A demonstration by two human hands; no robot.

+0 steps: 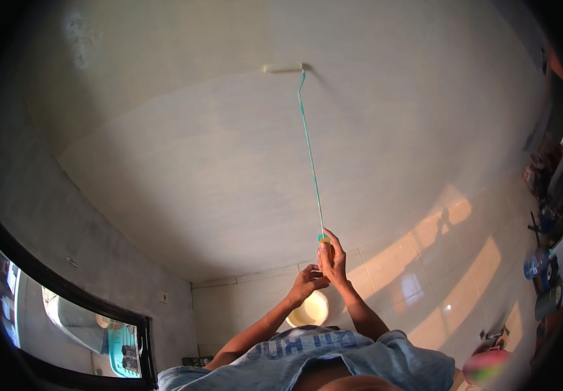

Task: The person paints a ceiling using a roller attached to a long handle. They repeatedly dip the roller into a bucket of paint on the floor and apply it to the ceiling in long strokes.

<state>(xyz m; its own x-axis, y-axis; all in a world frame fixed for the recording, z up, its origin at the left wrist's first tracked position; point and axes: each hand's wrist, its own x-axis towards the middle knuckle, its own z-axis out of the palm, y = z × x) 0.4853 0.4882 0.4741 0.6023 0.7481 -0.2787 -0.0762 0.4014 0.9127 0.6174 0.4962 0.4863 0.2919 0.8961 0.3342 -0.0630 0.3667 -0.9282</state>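
Observation:
A paint roller with a long, thin teal rod [311, 150] reaches up from my hands. Its pale roller head [283, 68] lies against the wall, along the border between a duller patch and a lighter area. My right hand [335, 259] is wrapped round the handle, just under the rod's lower end. Lower and to the left, my left hand [308, 281] has its fingers curled at the handle's bottom end, close to my right wrist; the grip there is partly hidden. Below my hands stands a round cream bucket [311, 309], partly covered by my left forearm and shirt.
Pale tiles [392, 267] with sunlit bands and shadows run along the lower wall. A dark-framed window opening [92, 306] is at the lower left, with a turquoise basket [122, 352] beyond it. Household clutter [545, 267] lines the right edge, above a round pink-green object [487, 367].

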